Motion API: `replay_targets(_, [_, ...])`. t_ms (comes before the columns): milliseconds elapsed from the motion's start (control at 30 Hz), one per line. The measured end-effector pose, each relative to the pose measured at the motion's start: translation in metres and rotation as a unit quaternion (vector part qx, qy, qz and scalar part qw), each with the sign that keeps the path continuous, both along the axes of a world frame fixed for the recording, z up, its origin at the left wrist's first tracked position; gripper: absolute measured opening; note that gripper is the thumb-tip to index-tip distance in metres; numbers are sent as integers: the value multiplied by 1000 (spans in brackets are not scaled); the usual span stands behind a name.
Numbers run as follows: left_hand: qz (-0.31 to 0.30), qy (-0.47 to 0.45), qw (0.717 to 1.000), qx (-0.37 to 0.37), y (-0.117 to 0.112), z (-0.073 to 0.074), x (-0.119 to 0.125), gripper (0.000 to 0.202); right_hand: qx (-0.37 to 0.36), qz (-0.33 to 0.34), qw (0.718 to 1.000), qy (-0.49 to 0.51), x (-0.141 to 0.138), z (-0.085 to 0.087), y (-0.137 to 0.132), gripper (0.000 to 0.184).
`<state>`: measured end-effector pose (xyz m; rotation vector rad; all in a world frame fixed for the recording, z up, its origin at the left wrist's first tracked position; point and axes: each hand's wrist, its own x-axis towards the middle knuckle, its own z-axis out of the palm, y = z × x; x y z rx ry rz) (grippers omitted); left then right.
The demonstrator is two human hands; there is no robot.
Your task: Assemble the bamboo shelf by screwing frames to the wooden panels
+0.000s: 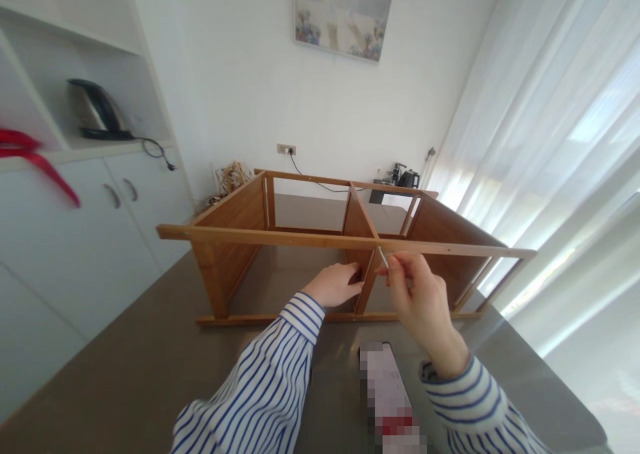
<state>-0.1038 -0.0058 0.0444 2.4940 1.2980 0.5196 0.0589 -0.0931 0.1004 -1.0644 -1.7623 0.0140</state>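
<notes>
A wooden shelf frame (pixel 310 239) lies on its side across the table, with flat boards standing between its rails. My left hand (pixel 336 285) reaches into the frame from the front, its thumb and fingers holding the middle board (pixel 369 282) just below the upper front rail. Pinched in my right hand (pixel 417 294) is a thin silver metal rod like a hex key (pixel 383 257). Its tip meets the upper rail where the middle board joins; the end within my fingers is hidden.
A phone (pixel 387 387) lies on the grey table (pixel 150 347) close to me. Behind the frame are a bundle of pale strips (pixel 233 176) and a dark kettle (pixel 409 178). White cabinets (pixel 90 194) stand left; sheer curtains (pixel 545 121) hang right.
</notes>
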Motion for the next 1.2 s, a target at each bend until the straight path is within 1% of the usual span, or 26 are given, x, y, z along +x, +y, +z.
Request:
replay_targets(100, [3,4,1000,5,1,-2,0,31,-45,25,996,74,1,-4,1,19])
replay_targets(300, [-6,-8,1000,9,3,-4,-1,31,-115,102,975,162,6,-4,1,22])
replay_targets(367, [-7,-13,1000,7,3,-4,-1,31,-141,133,967,167,9,-2,0,24])
replay_targets(433, [-10,-20,1000,6,3,-4,-2,31,-165,156,962,150,12,-1,-1,24])
replay_targets(500, [-14,-25,1000,8,2,-5,-2,31,-168,157,966,116,16,1,-1,23])
replay_targets(567, [-17,-25,999,11,2,-4,-2,31,-137,133,980,61,20,4,-1,20])
replay_targets(600, [-16,-23,1000,12,2,-4,-2,31,-107,118,987,24,21,5,-1,19])
replay_targets(667, [-14,-20,1000,10,3,-4,-2,31,-29,89,994,-64,24,9,-1,17])
replay_targets(700, [-14,-19,1000,8,3,-4,-2,31,13,74,991,-110,24,11,-2,16])
replay_targets(767, [-14,-18,1000,8,3,-4,-2,30,88,33,975,-201,24,14,-4,16])
replay_targets(833, [-16,-17,1000,10,3,-4,-2,29,137,-19,950,-281,23,15,-5,16])
replay_targets(900, [-16,-17,1000,12,3,-4,-2,29,164,-64,925,-338,21,13,-7,15])
replay_targets(967, [-16,-18,1000,10,3,-3,-1,29,169,-89,913,-361,19,10,-7,15])
replay_targets(1000, [-15,-18,1000,7,2,-3,-1,29,164,-93,915,-358,17,8,-7,15])
replay_targets(1067, [-13,-14,1000,2,1,-1,-1,29,135,-84,935,-317,13,5,-8,15])
replay_targets(1133, [-9,-8,1000,-4,1,0,0,30,82,-66,965,-239,8,3,-10,15])
replay_targets(1200, [-4,-3,1000,-8,0,1,0,32,14,-49,988,-145,2,1,-12,16])
